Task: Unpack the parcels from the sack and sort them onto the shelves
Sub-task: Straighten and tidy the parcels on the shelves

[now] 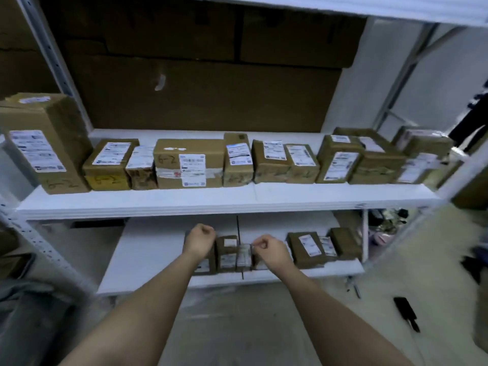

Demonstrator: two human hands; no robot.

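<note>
Keeping your left hand point(200, 241) curled against the end parcel point(204, 262) and your right hand point(269, 249) pinching the small parcel point(243, 257), square the lower shelf point(148, 249) row flush

Left hand point(200, 240): fingers curled, reaching to the lower shelf point(148, 262), its fist in front of a brown parcel point(203, 265); whether it grips that parcel cannot be told
Right hand point(269, 249): fingers curled, fingertips pinching the top edge of a small clear-wrapped parcel point(243, 257)
Between the hands: one labelled brown parcel point(226, 253), upright, touching the clear-wrapped one
Right of the right hand: three more parcels point(307, 248) on the same shelf, close together
Above both hands: upper shelf point(211, 200) bearing a full row of labelled boxes point(188, 162), several marked "6-2"
Below right of the hands, on the floor: a dark object point(405, 313), blurred
</note>
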